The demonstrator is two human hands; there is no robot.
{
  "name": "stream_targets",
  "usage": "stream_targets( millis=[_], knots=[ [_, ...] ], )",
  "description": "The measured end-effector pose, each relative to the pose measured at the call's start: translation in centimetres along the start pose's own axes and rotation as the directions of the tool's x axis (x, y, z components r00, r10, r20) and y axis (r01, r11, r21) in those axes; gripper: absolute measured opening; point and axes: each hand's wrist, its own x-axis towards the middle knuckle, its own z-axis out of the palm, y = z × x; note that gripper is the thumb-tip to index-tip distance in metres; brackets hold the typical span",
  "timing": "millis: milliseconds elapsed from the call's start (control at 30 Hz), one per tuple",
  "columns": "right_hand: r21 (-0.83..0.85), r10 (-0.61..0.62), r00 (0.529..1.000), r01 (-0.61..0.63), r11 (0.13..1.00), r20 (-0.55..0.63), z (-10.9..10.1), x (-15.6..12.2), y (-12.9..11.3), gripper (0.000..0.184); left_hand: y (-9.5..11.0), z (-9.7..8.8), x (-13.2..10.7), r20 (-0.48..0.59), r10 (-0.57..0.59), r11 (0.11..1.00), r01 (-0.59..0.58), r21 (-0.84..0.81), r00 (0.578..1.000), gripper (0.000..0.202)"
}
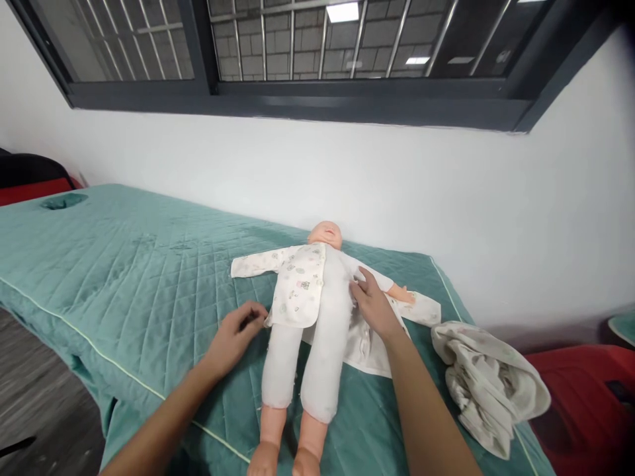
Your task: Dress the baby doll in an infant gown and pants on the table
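A baby doll [333, 330] lies on its back with a white padded body and bare feet. A white printed baby jacket [300, 284] covers one side of its chest, with that arm in the sleeve. The jacket's other half lies spread under and beside the doll, its loose sleeve stretched out behind the doll's bare hand. At the hem on the left, my left hand [238, 334] has its fingers curled together on the jacket's edge. My right hand [374, 304] is at the doll's other side, below its armpit, fingers apart and fingertips by the white body.
A crumpled pale cloth [489, 383] lies at the right end of the green quilted bed cover [163, 291]. Red chairs stand beyond both ends. Behind the bed are a white wall [238, 158] and a barred window with a dark frame [307, 106].
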Motion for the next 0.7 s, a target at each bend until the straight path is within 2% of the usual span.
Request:
stream_targets(
  millis=[67, 100, 133, 167, 233, 333, 500, 700],
  knots=[
    [-0.005, 0.001, 1.0, -0.001, 1.0, 0.009, 0.0, 0.0, 0.0, 0.06, -1.4, -0.9, 1.9, -0.186, -0.05, 0.996, 0.062, 0.062, 0.981, 0.031],
    [-0.009, 0.001, 1.0, -0.001, 1.0, 0.014, 0.0, 0.0, 0.0, 0.06, -2.2, -1.4, 3.1, -0.303, -0.042, 0.984, 0.092, 0.154, 0.952, 0.038],
    [-0.012, 0.001, 1.0, 0.0, 1.0, 0.017, -0.1, 0.0, -0.1, 0.06, -3.0, -1.8, 4.4, -0.361, -0.004, 0.952, 0.114, 0.285, 0.933, 0.049],
    [-0.014, 0.0, 1.0, 0.0, 1.0, 0.019, -0.1, 0.0, -0.1, 0.06, -3.8, -2.2, 5.7, -0.369, 0.008, 0.911, 0.145, 0.386, 0.93, 0.057],
    [-0.012, 0.001, 1.0, 0.0, 1.0, 0.02, -0.1, -0.1, -0.2, 0.06, -4.9, -2.7, 7.9, -0.317, -0.021, 0.836, 0.191, 0.515, 0.948, 0.062],
    [-0.004, 0.005, 1.0, -0.005, 1.0, 0.018, -0.1, -0.1, -0.3, 0.059, -5.2, -3.0, 10.1, -0.207, -0.042, 0.755, 0.167, 0.634, 0.977, 0.057],
    [0.011, 0.005, 1.0, -0.005, 1.0, 0.009, -0.1, -0.1, -0.2, 0.058, -5.0, -3.1, 11.3, -0.155, 0.032, 0.7, 0.088, 0.708, 0.987, 0.051],
    [0.017, -0.005, 1.0, 0.004, 1.0, 0.01, 0.0, -0.2, 0.1, 0.06, -5.7, -3.6, 12.4, -0.184, 0.037, 0.676, 0.111, 0.728, 0.982, 0.053]
  ],
)
